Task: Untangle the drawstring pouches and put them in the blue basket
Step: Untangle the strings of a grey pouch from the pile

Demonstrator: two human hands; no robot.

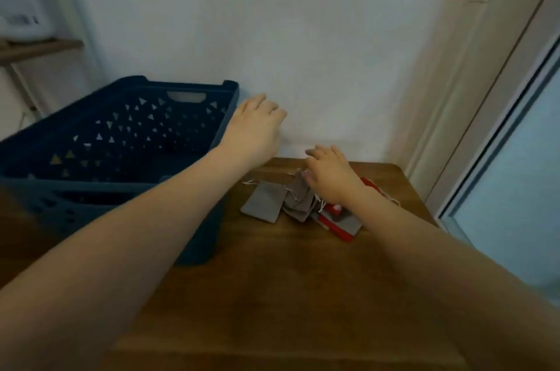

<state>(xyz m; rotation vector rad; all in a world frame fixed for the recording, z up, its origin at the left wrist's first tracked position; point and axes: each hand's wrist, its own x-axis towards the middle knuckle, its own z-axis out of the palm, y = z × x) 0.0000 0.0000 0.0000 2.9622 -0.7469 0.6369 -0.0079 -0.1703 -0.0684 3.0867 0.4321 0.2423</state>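
Head camera shows both your arms stretched forward over the wooden bench. Your left hand is raised beside the far right corner of the blue basket, its fingers straight and loosely spread, holding nothing. Your right hand is low over the pile of pouches; its fingers are relaxed and a little apart, and you cannot tell if they touch the cloth. The grey and red pouches lie tangled together on the bench, just right of the basket, near the wall.
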